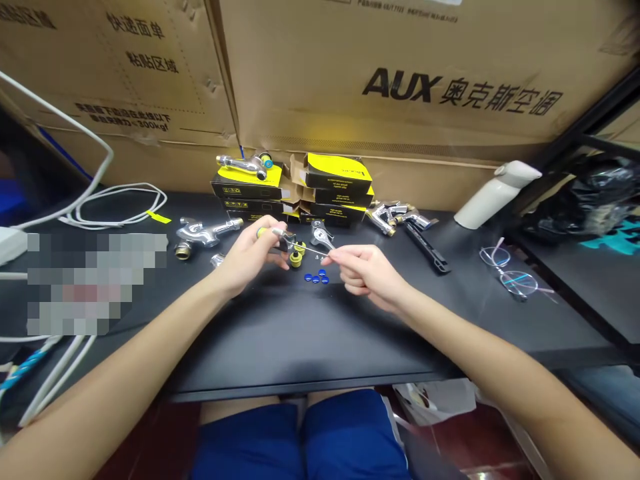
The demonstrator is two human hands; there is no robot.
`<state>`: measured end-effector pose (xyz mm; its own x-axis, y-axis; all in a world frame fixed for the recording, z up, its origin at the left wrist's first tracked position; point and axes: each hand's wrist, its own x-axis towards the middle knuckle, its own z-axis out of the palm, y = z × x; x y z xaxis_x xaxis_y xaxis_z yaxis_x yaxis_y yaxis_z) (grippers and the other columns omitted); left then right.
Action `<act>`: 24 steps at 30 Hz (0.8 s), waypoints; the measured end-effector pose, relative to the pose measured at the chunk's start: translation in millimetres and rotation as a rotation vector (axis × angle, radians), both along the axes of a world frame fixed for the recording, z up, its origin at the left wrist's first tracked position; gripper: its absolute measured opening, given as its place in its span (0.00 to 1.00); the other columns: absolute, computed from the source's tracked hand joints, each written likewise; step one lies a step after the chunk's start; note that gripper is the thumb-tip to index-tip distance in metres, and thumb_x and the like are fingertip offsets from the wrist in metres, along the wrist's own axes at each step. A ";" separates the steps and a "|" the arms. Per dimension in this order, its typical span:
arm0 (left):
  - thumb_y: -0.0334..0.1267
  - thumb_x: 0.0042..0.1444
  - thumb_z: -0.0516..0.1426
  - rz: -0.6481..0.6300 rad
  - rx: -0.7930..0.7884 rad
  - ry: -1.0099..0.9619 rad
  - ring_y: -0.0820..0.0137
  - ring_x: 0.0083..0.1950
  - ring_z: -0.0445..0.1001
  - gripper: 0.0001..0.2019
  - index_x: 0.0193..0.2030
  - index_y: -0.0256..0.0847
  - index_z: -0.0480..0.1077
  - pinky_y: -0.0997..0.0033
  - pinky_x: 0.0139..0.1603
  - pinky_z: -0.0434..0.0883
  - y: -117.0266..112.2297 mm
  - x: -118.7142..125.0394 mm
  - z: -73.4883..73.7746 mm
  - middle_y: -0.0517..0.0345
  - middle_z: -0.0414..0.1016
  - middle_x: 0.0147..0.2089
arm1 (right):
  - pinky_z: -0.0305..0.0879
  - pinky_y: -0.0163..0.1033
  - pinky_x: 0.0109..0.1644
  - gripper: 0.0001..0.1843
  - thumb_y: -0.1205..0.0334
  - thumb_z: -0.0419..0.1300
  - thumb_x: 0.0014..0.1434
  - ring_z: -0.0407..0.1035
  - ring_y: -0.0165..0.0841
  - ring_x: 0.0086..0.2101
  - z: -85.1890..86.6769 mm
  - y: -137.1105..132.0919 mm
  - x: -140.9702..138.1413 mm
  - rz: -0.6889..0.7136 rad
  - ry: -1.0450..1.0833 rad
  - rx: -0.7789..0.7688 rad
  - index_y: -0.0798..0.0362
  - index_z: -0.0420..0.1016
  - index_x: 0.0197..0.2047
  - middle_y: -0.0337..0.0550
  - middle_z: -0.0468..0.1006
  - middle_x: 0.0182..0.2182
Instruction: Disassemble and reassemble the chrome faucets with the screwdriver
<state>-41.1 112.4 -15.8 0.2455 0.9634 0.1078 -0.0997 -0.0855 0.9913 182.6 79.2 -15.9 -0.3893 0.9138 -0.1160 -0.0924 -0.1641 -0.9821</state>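
Busy at the black table (310, 340)
The left hand (250, 257) grips a small yellow-handled tool (261, 232); the right hand (363, 273) pinches a thin metal rod (317, 252).

**Operator body: blue shorts, bare arms**

Shorts (300, 437): deep blue, slight sheen, likely sports fabric. White trim (393, 419) along the outer edge of the right leg. Bare knees (237, 410) show just past the hems, below the bench (310, 353). Left forearm (135, 353) and right forearm (480, 347): slim, uncovered up to the frame edge. Left hand (247, 257) and right hand (363, 277): slender fingers (350, 257), short nails. Finer detail too small to tell.
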 end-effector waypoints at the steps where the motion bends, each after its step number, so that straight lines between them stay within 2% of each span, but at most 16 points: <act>1: 0.48 0.55 0.60 0.009 0.012 0.010 0.71 0.30 0.70 0.14 0.32 0.40 0.64 0.70 0.27 0.76 0.3 0.0 -0.4 0.62 0.66 0.29 | 0.37 0.27 0.17 0.14 0.52 0.64 0.58 0.37 0.19 0.16 -0.5 1.9 0.3 0.039 0.059 -0.106 0.57 0.78 0.36 0.24 0.46 0.15; 4: 0.46 0.56 0.60 0.034 0.013 0.042 0.72 0.29 0.70 0.13 0.31 0.40 0.65 0.70 0.27 0.76 1.4 0.8 -1.8 0.62 0.66 0.28 | 0.37 0.26 0.16 0.13 0.54 0.65 0.57 0.35 0.19 0.16 -2.9 5.8 0.9 0.101 0.116 -0.241 0.57 0.77 0.36 0.23 0.45 0.16; 6: 0.46 0.56 0.60 0.063 0.001 0.064 0.72 0.28 0.71 0.12 0.31 0.40 0.64 0.70 0.27 0.77 1.4 2.1 -2.0 0.63 0.64 0.28 | 0.38 0.27 0.15 0.14 0.53 0.63 0.58 0.36 0.20 0.16 -5.2 5.5 -0.1 0.069 0.060 -0.162 0.56 0.77 0.36 0.23 0.45 0.16; 7: 0.46 0.55 0.60 0.081 -0.003 0.078 0.72 0.28 0.71 0.12 0.31 0.40 0.64 0.70 0.27 0.77 1.0 2.8 -1.9 0.63 0.64 0.28 | 0.40 0.27 0.16 0.14 0.52 0.62 0.60 0.38 0.20 0.16 -6.6 4.4 -1.0 0.025 -0.001 -0.058 0.56 0.77 0.35 0.24 0.46 0.15; 9: 0.47 0.55 0.60 0.114 0.008 0.112 0.72 0.28 0.72 0.13 0.31 0.41 0.64 0.71 0.27 0.76 -0.1 4.1 -1.4 0.63 0.65 0.28 | 0.51 0.29 0.19 0.14 0.53 0.61 0.61 0.49 0.22 0.17 -10.0 0.8 -3.1 -0.094 -0.179 0.276 0.55 0.77 0.34 0.29 0.57 0.16; 12: 0.49 0.54 0.61 0.123 0.039 0.148 0.72 0.28 0.72 0.15 0.31 0.41 0.65 0.72 0.28 0.76 -2.2 5.2 -0.8 0.62 0.67 0.28 | 0.66 0.34 0.31 0.09 0.59 0.60 0.62 0.66 0.27 0.25 -16.0 -5.1 -5.4 -0.213 -0.432 0.844 0.54 0.79 0.34 0.41 0.77 0.27; 13: 0.49 0.54 0.61 0.120 0.046 0.153 0.72 0.28 0.72 0.15 0.31 0.41 0.65 0.72 0.28 0.76 -2.6 5.3 -0.9 0.62 0.67 0.28 | 0.68 0.35 0.34 0.09 0.60 0.60 0.62 0.69 0.29 0.27 -17.6 -6.6 -5.7 -0.217 -0.480 0.964 0.53 0.80 0.37 0.43 0.79 0.30; 15: 0.49 0.55 0.61 0.114 0.056 0.150 0.72 0.28 0.72 0.14 0.31 0.41 0.65 0.71 0.28 0.76 -2.9 5.2 -1.3 0.62 0.67 0.29 | 0.70 0.37 0.36 0.10 0.62 0.58 0.64 0.72 0.31 0.28 -19.4 -8.6 -5.7 -0.212 -0.519 1.061 0.53 0.81 0.41 0.45 0.82 0.33; 18: 0.48 0.55 0.60 0.097 0.055 0.137 0.72 0.27 0.71 0.13 0.31 0.41 0.65 0.70 0.28 0.76 -2.3 4.7 -1.8 0.63 0.67 0.28 | 0.70 0.37 0.36 0.11 0.60 0.58 0.64 0.74 0.32 0.30 -16.7 -9.9 -5.4 -0.195 -0.491 0.932 0.52 0.82 0.41 0.44 0.83 0.35; 21: 0.47 0.56 0.59 0.072 0.048 0.115 0.71 0.27 0.70 0.13 0.29 0.41 0.63 0.69 0.28 0.76 -1.9 4.2 -1.1 0.62 0.66 0.27 | 0.68 0.35 0.32 0.11 0.57 0.60 0.62 0.71 0.30 0.28 -10.0 -10.0 -6.1 -0.157 -0.364 0.637 0.54 0.82 0.36 0.42 0.81 0.31; 24: 0.47 0.56 0.58 0.057 0.074 0.101 0.71 0.28 0.69 0.13 0.29 0.41 0.63 0.68 0.28 0.76 -1.9 3.5 -0.7 0.62 0.65 0.27 | 0.54 0.29 0.20 0.13 0.54 0.64 0.59 0.57 0.22 0.18 -4.3 -8.6 -6.9 -0.078 -0.170 0.291 0.56 0.81 0.36 0.35 0.70 0.19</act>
<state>-37.6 110.5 -16.4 0.2034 0.9664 0.1570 0.0076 -0.1619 0.9868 175.6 70.6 -20.2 -0.3143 0.9444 0.0963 0.0752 0.1259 -0.9892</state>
